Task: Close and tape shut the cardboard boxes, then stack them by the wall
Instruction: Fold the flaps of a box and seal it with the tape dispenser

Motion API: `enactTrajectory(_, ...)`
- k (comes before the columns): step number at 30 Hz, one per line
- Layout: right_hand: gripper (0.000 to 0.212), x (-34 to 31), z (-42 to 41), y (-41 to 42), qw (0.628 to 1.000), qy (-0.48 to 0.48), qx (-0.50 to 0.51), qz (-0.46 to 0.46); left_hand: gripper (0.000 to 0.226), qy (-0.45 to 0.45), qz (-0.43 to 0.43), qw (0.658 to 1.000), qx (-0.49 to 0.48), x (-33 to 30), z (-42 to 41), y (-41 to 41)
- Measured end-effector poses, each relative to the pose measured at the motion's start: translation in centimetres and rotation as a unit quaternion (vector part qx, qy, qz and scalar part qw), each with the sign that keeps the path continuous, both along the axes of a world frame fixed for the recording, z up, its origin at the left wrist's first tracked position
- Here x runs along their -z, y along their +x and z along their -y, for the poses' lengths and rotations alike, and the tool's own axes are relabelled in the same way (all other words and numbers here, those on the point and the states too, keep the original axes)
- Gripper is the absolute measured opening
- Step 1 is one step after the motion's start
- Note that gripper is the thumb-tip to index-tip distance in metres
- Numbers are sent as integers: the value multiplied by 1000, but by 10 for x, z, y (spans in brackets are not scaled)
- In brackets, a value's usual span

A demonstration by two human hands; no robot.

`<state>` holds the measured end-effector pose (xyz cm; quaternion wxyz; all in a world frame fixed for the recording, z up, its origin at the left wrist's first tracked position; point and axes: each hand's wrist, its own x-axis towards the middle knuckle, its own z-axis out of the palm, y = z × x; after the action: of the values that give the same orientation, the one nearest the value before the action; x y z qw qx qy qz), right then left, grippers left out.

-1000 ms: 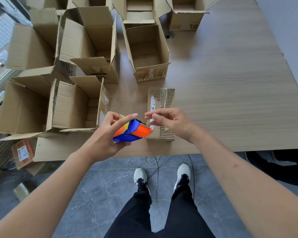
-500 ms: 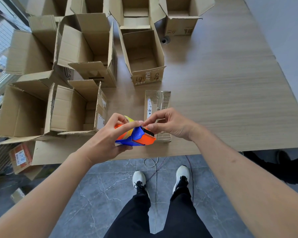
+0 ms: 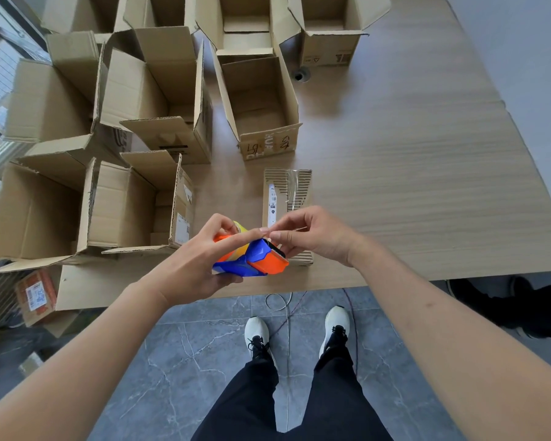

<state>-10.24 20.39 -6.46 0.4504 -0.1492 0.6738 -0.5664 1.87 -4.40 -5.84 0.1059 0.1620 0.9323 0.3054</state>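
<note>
The tape dispenser (image 3: 252,259), orange and blue with a yellow roll, was held above the near edge of the counter (image 3: 427,173), its long axis lying roughly left to right and its toothed cutter end pointed toward the right hand (image 3: 312,237). It was gripped by the left hand (image 3: 201,265), whose fingers (image 3: 236,238) were curled over the top of the body, the forefinger stretched along it to the cutter. Compared with a second earlier, the gap between the hands had been closed: the right fingers (image 3: 275,233), then apart from the dispenser, were now brought against the left forefinger tip at the cutter, pressed together in a pinch; whether the tape end lay between them could not be told. Just beyond the right fingers a small closed cardboard box (image 3: 287,198) lay on the counter, its long axis pointing away. Farther beyond and to the left of the fingers, open cardboard boxes (image 3: 258,100) stood with flaps raised.
</note>
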Motion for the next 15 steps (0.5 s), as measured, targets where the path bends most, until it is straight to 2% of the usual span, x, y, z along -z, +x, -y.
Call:
enactTrajectory(4,8,17,0,10,993,24,98,-69,91,-1,26,1000,14,-2,-7,0)
enactTrajectory(10,12,41,-17,35,979,79,163,-90,83,4,102,994,31,6,-16,6)
enactTrajectory(15,7,44,-34,47,960,105,251,-64,81,10,158,986,52,3,-1,6)
